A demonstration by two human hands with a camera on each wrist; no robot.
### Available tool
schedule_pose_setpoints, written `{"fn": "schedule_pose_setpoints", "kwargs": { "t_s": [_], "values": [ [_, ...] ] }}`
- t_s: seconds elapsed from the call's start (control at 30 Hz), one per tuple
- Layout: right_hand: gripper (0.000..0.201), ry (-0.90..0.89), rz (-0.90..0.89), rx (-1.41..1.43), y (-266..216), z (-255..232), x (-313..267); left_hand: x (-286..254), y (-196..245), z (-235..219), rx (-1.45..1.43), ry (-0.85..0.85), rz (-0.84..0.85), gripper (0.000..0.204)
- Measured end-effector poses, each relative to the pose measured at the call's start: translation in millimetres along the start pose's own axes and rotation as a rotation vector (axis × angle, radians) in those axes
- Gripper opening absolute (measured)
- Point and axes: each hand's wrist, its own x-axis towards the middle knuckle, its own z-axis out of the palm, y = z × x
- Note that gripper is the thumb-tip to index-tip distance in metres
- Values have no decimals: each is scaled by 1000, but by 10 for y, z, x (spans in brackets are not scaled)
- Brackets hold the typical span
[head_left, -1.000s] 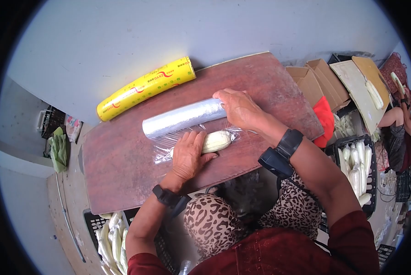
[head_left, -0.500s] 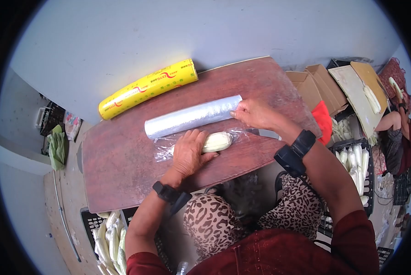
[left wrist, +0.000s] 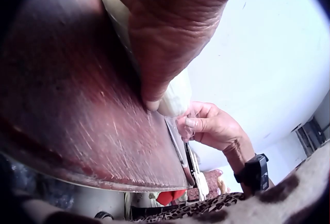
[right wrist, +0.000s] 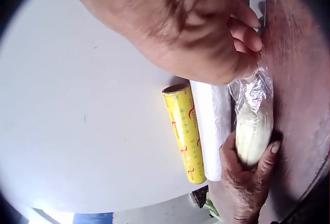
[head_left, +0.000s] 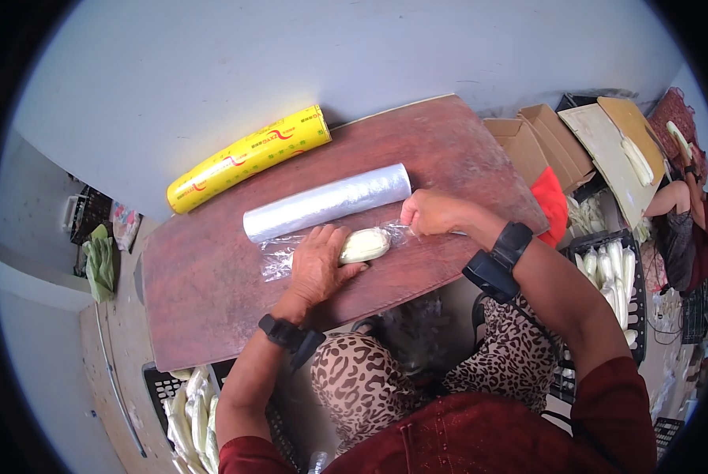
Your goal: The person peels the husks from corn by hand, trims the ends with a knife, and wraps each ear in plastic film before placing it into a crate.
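A pale ear of corn [head_left: 367,246] lies near the middle of the table with clear cling film around it. My left hand [head_left: 319,259] holds it from above, thumb on the near side and fingers over the far side. Beyond the tip of the ear, my right hand [head_left: 435,212] pinches the gathered end of the film [right wrist: 258,89]; the left wrist view shows thumb and fingers closed on it. Just behind the ear stands the large roll of cling film [head_left: 327,203], lying on its side, with neither hand on it.
A yellow printed roll [head_left: 249,159] lies along the table's back edge by the wall. Crates of pale ears stand at the lower left [head_left: 192,419] and right [head_left: 616,268]. Cardboard boxes [head_left: 539,142] and a red cloth [head_left: 550,204] are beyond the table's right end. Another person [head_left: 677,209] sits farther right.
My right hand has left the right end of the clear roll, come down towards me and taken hold of the film end beside the ear. The left hand stays on the corn.
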Motion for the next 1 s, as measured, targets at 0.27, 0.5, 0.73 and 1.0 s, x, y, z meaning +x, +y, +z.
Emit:
{"fn": "schedule_pose_setpoints", "kwargs": {
  "t_s": [0.27, 0.5, 0.73, 1.0],
  "values": [
    [16, -102, 49, 158, 176, 174, 218, 7, 9, 0, 6, -17, -18, 62],
    [10, -134, -24, -101, 95, 140, 139, 11, -32, 21, -9, -22, -12, 66],
    [9, -339, 28, -31, 259, 101, 146, 24, -70, 29, -24, -4, 25, 61],
    [11, 83, -92, -242, 70, -104, -94, 43, -93, 6, -42, -38, 23, 59]
  ]
}}
